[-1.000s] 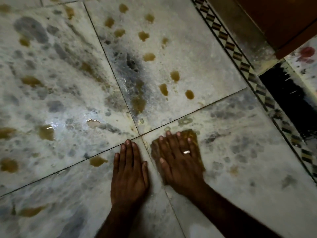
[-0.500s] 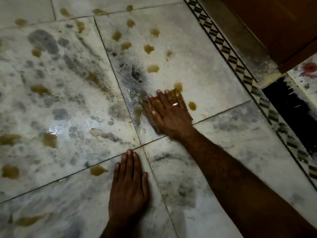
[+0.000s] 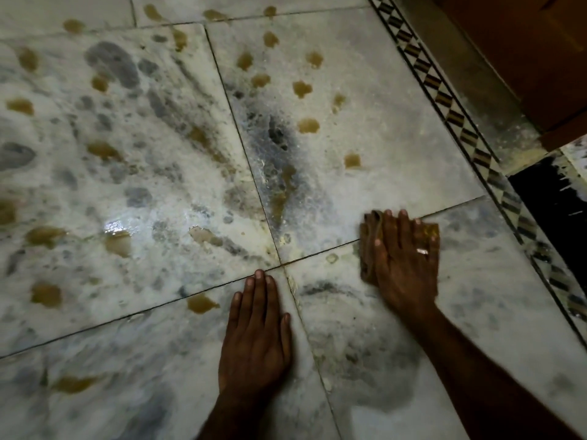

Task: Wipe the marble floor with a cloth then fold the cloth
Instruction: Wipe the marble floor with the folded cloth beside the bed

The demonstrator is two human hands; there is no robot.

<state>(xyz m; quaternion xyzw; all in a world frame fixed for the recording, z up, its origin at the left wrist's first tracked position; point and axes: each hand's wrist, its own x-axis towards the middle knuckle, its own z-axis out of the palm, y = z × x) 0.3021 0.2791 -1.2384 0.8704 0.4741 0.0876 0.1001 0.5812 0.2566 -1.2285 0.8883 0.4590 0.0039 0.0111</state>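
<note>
My right hand lies flat with straight fingers on a brownish-yellow cloth, pressing it onto the marble floor across the seam between two slabs. Only the cloth's left edge and a corner past my ring finger show; my palm hides the rest. My left hand rests flat on the floor near where the four slabs meet, fingers together, holding nothing. Several brown liquid spots dot the white-grey marble beyond both hands.
A patterned black-and-tan border strip runs diagonally along the right side. Beyond it stand a brown wooden surface and a black patch of floor. More brown puddles lie to the left, one near my left hand.
My right hand slid the cloth from the upper slab back toward me and to the right. Spots near that path have gone. My left hand stayed planted.
</note>
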